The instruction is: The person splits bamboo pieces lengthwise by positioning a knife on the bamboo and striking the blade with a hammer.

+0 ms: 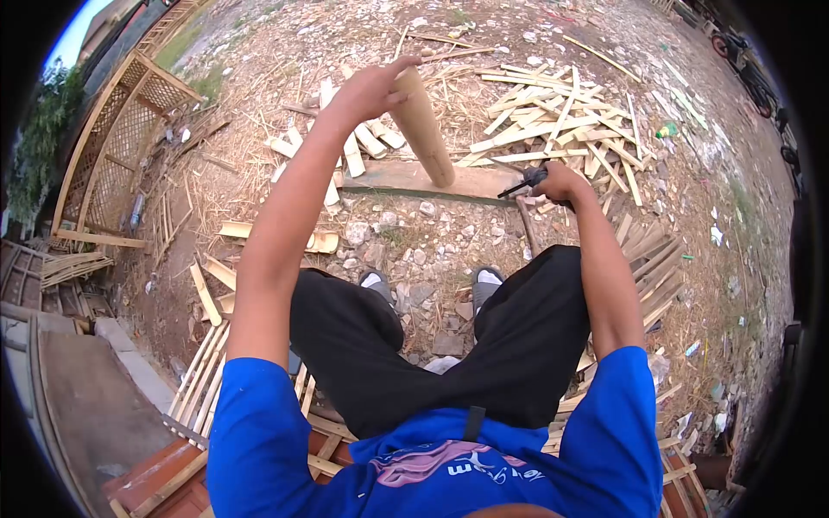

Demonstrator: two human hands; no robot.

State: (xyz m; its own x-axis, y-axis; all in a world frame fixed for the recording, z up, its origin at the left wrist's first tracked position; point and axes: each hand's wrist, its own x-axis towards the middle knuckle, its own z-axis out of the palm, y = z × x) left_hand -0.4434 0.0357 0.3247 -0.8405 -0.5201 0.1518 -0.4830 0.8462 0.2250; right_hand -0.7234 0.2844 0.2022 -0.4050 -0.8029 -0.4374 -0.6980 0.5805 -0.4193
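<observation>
Lattice frame [115, 162] far L, prob. a motorbike [749, 76] upper R.

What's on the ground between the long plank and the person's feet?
Mostly loose stones on dirt lie between the plank and the feet, with a brown stick toward the right foot, as the head view shows.

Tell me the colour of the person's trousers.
The trousers are plain black, clearest in the head view.

Pole [424, 131] on plank [477, 183]
</observation>
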